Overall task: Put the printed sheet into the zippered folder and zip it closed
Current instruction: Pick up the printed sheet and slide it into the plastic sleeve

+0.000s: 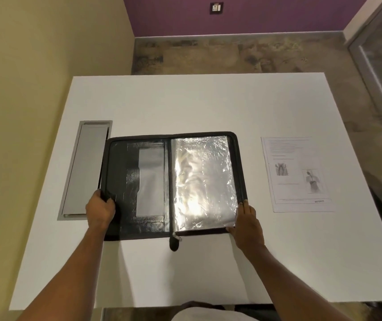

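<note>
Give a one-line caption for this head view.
Both hands, left hand and right hand, hold the zippered folder open on the table, printed sheet beside it.

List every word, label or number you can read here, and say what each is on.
No text here is legible.
Printed sheet: lines of text, two diagrams and a footer mark, all too small and blurred to read.
Zippered folder: no visible lettering.
Wall switch plate: no readable marking.
</note>
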`<state>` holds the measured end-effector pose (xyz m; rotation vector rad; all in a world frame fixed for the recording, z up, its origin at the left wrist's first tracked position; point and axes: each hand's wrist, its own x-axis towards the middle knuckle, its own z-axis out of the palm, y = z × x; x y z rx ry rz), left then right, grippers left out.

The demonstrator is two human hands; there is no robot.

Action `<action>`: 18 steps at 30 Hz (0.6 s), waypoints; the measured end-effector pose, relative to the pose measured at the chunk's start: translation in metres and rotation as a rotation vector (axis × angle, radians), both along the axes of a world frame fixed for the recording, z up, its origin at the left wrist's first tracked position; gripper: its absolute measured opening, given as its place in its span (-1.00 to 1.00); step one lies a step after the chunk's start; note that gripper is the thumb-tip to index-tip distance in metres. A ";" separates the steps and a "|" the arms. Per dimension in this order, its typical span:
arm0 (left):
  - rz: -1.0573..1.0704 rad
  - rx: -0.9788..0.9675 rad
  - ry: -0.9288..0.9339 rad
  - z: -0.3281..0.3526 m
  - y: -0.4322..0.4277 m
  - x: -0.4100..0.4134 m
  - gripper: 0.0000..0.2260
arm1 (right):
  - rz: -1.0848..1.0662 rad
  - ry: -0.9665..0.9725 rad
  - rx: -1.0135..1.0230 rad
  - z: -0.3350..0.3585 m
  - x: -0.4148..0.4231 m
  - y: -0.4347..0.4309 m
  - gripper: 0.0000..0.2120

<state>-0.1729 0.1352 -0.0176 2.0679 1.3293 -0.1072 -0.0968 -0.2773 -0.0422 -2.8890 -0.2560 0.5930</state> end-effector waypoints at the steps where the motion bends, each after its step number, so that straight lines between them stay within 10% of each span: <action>1: 0.008 -0.002 -0.003 0.002 -0.004 0.001 -0.70 | 0.003 -0.004 0.012 0.001 0.000 -0.001 -0.08; 11: 0.062 0.132 -0.117 0.023 -0.071 0.040 -0.59 | 0.076 -0.220 0.196 0.029 0.027 -0.040 -0.48; 18: -0.048 -0.009 -0.220 0.034 -0.200 0.098 -0.37 | -0.042 -0.251 0.189 0.033 0.077 -0.107 -0.38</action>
